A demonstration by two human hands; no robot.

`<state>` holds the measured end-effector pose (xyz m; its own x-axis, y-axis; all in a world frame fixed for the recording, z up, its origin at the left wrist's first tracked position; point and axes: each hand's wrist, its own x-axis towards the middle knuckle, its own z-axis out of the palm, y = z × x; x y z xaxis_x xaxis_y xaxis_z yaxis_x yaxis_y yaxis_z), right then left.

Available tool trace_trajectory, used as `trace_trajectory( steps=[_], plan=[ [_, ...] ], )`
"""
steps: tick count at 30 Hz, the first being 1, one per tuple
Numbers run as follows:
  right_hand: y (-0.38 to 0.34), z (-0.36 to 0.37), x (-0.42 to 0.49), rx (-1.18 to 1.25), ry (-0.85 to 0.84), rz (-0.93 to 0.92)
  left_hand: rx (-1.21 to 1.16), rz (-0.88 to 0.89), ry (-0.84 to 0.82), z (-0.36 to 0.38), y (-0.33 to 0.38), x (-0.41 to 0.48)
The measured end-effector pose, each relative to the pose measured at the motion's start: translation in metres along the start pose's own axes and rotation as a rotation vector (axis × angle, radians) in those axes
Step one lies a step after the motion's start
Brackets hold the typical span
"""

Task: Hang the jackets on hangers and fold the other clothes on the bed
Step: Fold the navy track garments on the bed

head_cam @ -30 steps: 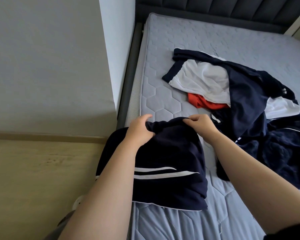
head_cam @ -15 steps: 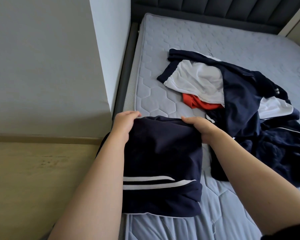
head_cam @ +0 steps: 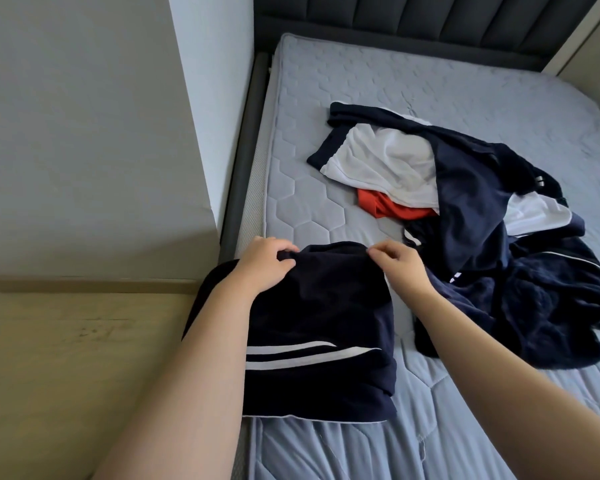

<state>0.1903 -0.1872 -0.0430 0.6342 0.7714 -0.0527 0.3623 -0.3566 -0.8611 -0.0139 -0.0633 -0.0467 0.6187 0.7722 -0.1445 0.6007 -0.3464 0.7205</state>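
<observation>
The grey quilted mattress [head_cam: 326,209] fills the right side. A messy pile of clothes [head_cam: 471,216], navy, white and orange, lies on it. Nearer, at the mattress's left edge, lies a folded navy garment [head_cam: 326,320] with two white stripes. The left hand [head_cam: 262,265] has its fingers curled tight on the garment's far left corner. The right hand [head_cam: 400,268] pinches the far right corner with thumb and first finger. Half a second ago the far edge was pulled flat between the hands; now it humps up a little. The rest of the garment lies nearer the person than the fingers.
</observation>
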Motion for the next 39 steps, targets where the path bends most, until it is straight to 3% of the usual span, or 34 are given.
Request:
trace_trajectory(
  steps=[2,4,7,11,13,16,22,24,27,30,32,35,37,39],
  plan=[
    [-0.001,0.002,-0.007,-0.150,-0.151,-0.042,0.026,0.009,0.060,-0.001,-0.001,0.000],
    [-0.003,0.001,-0.007,-0.202,-0.188,-0.039,-0.035,-0.001,0.133,-0.004,0.000,0.000],
    [-0.006,-0.003,-0.003,-0.089,-0.189,0.011,-0.195,-0.058,0.174,-0.005,0.001,-0.001],
    [-0.006,-0.004,0.003,0.102,-0.336,0.096,-0.137,-0.171,0.092,0.000,-0.007,-0.005],
    [-0.006,-0.005,0.005,0.119,-0.307,0.081,-0.112,-0.202,0.089,0.004,-0.012,-0.005],
    [-0.002,-0.005,0.008,0.095,-0.263,0.094,-0.186,-0.188,0.209,0.006,-0.014,-0.003],
    [0.000,0.012,0.012,-0.301,-0.122,0.072,-0.350,-0.232,0.431,0.016,-0.013,-0.001],
    [0.007,0.026,0.005,-0.438,-0.133,-0.001,-0.256,-0.270,0.423,0.022,-0.013,-0.007],
    [0.026,0.038,-0.014,-0.427,-0.111,-0.039,0.144,-0.251,0.433,0.031,-0.011,-0.018],
    [0.031,0.031,-0.031,-0.211,0.061,0.036,0.314,0.091,0.555,0.035,0.006,-0.035],
    [0.035,0.018,-0.044,-0.128,0.159,0.053,0.283,0.289,0.427,0.040,0.022,-0.046],
    [0.037,-0.006,-0.072,-0.007,0.179,0.081,0.234,0.319,0.176,0.052,0.042,-0.064],
    [0.040,-0.020,-0.094,0.112,-0.040,0.113,0.214,0.279,0.097,0.056,0.050,-0.075],
    [0.045,-0.031,-0.112,0.063,-0.308,0.101,0.241,0.275,0.003,0.057,0.054,-0.085]
  ],
)
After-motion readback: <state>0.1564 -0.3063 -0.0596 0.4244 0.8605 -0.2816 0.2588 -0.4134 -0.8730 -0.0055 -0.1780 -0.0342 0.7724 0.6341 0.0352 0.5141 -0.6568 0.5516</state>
